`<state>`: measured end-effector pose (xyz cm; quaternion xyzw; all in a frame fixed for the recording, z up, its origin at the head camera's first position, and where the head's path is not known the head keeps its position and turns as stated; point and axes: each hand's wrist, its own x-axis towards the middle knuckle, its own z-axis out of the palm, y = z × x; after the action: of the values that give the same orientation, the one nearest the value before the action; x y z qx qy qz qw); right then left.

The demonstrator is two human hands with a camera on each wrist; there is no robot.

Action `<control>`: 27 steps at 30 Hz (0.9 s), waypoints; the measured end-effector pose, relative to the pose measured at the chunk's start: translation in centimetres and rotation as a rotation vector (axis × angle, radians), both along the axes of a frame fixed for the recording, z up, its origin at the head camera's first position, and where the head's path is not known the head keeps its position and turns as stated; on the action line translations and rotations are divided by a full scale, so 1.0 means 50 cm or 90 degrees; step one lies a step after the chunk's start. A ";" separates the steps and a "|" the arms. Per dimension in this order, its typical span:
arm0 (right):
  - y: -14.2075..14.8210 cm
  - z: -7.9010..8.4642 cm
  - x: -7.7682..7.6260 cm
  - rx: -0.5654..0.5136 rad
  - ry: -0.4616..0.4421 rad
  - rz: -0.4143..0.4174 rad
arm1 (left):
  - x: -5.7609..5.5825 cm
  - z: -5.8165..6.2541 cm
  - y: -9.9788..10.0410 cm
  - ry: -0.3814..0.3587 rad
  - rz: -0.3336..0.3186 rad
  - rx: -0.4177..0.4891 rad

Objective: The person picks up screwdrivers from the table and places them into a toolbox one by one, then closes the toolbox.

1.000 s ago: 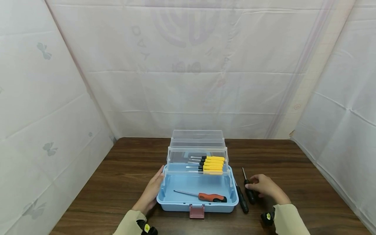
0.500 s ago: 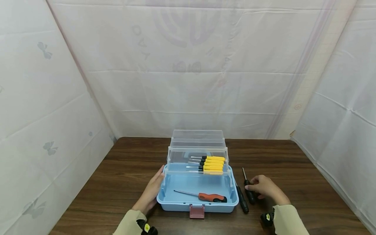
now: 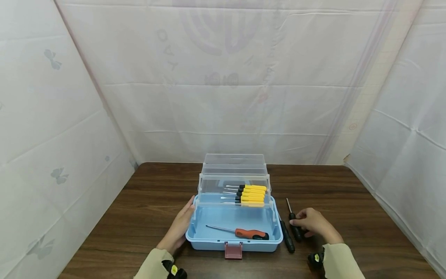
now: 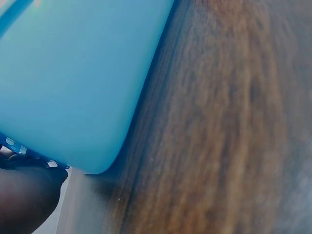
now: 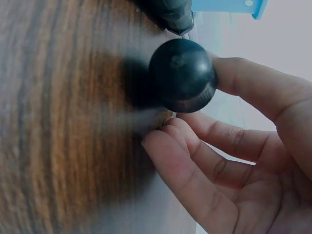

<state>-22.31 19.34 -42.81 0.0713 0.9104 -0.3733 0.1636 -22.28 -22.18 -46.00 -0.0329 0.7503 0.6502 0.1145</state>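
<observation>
My left hand rests along the left side of the blue toolbox, its fingers extended against the wall. The left wrist view shows the box wall close up, with a dark part of the hand at its rim. My right hand pinches a black-handled screwdriver right of the box, its shaft pointing away from me. In the right wrist view its round handle end faces the camera, with thumb and fingers about the handle. A second black screwdriver lies between it and the box.
Inside the box lies an orange-and-black screwdriver. Several yellow-handled screwdrivers sit in the clear raised tray. Behind it stands the clear lid, tilted up. A reddish latch hangs at the front. White sheets surround the wooden table.
The black screwdriver in my right hand has shifted very slightly left, and the hand with it. My left hand and the box have stayed in place.
</observation>
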 end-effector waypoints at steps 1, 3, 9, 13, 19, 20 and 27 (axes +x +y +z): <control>-0.001 0.000 -0.001 0.002 -0.001 0.000 | 0.000 0.000 -0.001 0.001 0.000 -0.001; -0.002 0.000 -0.003 0.007 -0.003 -0.002 | 0.000 -0.001 -0.002 0.001 0.001 -0.003; 0.000 -0.008 0.001 0.025 0.007 -0.002 | 0.001 -0.007 0.000 -0.006 0.002 -0.004; 0.001 -0.015 0.003 0.032 0.006 -0.007 | 0.002 -0.011 0.003 -0.013 0.006 -0.003; 0.000 -0.017 0.002 0.035 0.021 -0.004 | 0.001 -0.010 0.003 -0.006 0.005 0.002; 0.000 -0.016 0.002 0.034 0.028 -0.002 | 0.001 -0.009 0.003 -0.004 0.005 0.004; 0.001 -0.005 -0.004 0.039 0.049 0.024 | -0.002 -0.005 0.001 0.007 0.003 0.007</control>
<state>-22.53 19.41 -43.08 0.0449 0.9282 -0.3446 0.1329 -22.39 -22.13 -46.24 -0.0306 0.7473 0.6547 0.1091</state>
